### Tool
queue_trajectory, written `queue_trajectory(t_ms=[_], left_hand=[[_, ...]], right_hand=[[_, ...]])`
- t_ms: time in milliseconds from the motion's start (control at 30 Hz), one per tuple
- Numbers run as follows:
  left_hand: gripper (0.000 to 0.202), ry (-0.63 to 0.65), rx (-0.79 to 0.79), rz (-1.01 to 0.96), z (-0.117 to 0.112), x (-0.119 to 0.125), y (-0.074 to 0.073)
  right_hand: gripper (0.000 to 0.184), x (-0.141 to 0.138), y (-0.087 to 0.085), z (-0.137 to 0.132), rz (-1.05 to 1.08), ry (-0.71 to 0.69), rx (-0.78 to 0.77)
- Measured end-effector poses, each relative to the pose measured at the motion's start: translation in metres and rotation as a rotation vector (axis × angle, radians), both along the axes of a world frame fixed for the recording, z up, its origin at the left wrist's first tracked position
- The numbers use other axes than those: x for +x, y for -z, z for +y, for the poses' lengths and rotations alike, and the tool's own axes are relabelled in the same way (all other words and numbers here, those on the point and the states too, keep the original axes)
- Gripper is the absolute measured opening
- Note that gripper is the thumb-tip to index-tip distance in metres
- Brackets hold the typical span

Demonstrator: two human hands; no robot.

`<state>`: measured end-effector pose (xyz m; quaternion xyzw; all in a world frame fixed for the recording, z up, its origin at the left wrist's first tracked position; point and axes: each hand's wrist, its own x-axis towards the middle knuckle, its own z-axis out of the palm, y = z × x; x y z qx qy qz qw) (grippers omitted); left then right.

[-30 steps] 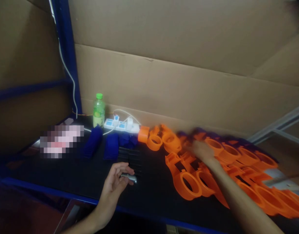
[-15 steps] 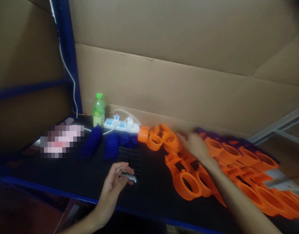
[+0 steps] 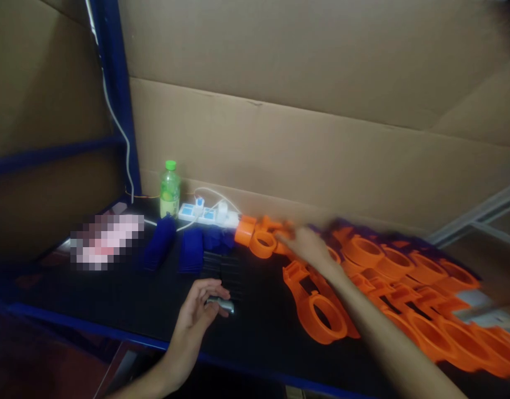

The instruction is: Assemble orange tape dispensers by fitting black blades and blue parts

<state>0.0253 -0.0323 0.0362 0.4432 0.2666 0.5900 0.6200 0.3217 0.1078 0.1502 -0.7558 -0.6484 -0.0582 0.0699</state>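
The desk (image 3: 126, 305) has a black top with a blue front edge. Bright orange ring-shaped parts (image 3: 321, 316) cover its right half, with dark blue parts behind them along the back edge. More dark blue pieces (image 3: 190, 242) lie left of centre. A white power strip (image 3: 205, 215) has blue sockets. The bottle (image 3: 169, 190) has a green cap and a yellow-green label. The left hand (image 3: 197, 316) holds a silver-grey metal piece (image 3: 220, 303). Brown cardboard (image 3: 305, 144) backs everything.

The orange ring parts (image 3: 321, 316) look like smooth moulded plastic with a slight sheen, and the small piece (image 3: 220, 303) in the left hand (image 3: 194, 318) glints like polished metal, though blur makes that uncertain. The surface (image 3: 126, 302) is matt black; the backing wall (image 3: 321, 138) is dull brown cardboard, and the bottle (image 3: 169, 189) is clear glossy plastic.
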Motion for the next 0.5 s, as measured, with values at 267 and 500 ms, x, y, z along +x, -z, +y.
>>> queue_trajectory(t_ms=[267,500], left_hand=[[0.029,-0.004,-0.009,0.002,-0.001,0.000,-0.001],[0.029,-0.003,-0.008,0.001,0.000,0.001,-0.003]], right_hand=[[0.053,-0.001,0.009,0.010,0.011,0.069,0.030],[0.045,0.007,-0.008,0.008,0.054,0.085,0.156]])
